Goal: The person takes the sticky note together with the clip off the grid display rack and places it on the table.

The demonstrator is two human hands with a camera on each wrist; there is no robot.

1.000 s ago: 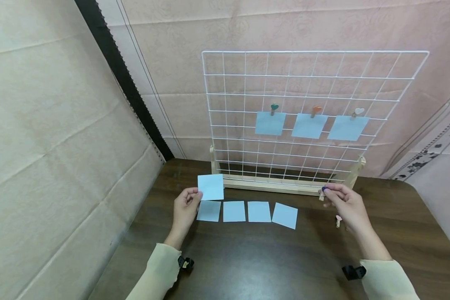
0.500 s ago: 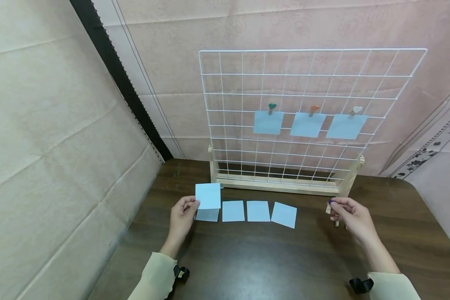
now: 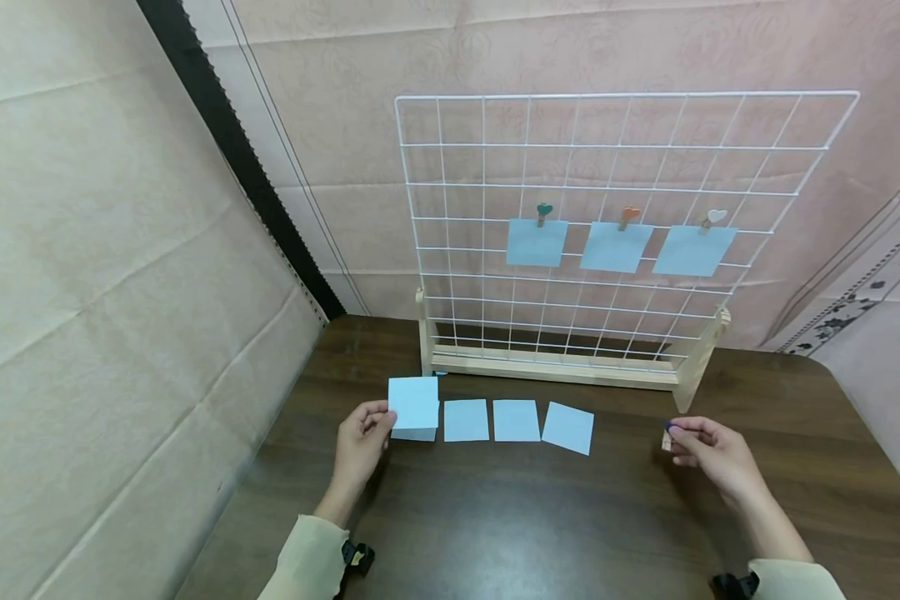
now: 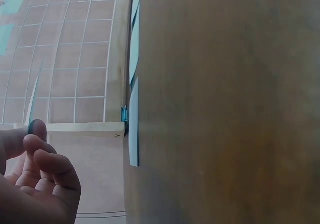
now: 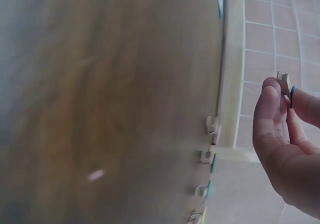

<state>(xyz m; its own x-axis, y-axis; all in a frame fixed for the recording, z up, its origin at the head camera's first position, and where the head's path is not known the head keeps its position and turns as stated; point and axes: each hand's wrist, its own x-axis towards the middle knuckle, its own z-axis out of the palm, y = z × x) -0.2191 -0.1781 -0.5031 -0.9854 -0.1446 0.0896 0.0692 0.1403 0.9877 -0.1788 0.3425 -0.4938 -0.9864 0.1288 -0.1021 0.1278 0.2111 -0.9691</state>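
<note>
My left hand (image 3: 360, 443) pinches a square blue paper note (image 3: 413, 400) by its lower left side, thumb in front. The note is held up off the table, and in the left wrist view it appears edge-on. Behind it a second blue note (image 3: 414, 434) is mostly covered. To its right three blue notes (image 3: 466, 420) lie in a row. Between thumb and fingertips, my right hand (image 3: 720, 457) pinches a small wooden clothespin (image 5: 284, 82) with a dark blue decoration. Several more clothespins (image 5: 206, 157) lie on the table beneath that hand, hidden in the head view.
A white wire grid (image 3: 630, 187) stands on a pale wooden base (image 3: 555, 369) at the table's back. Three blue notes (image 3: 536, 242) hang on it, under green, orange and white heart clothespins (image 3: 630, 216). The dark wooden table (image 3: 495, 525) extends toward me.
My left hand has lowered the note toward me, over the leftmost note on the table. My right hand has moved toward me and slightly right, still holding the clothespin.
</note>
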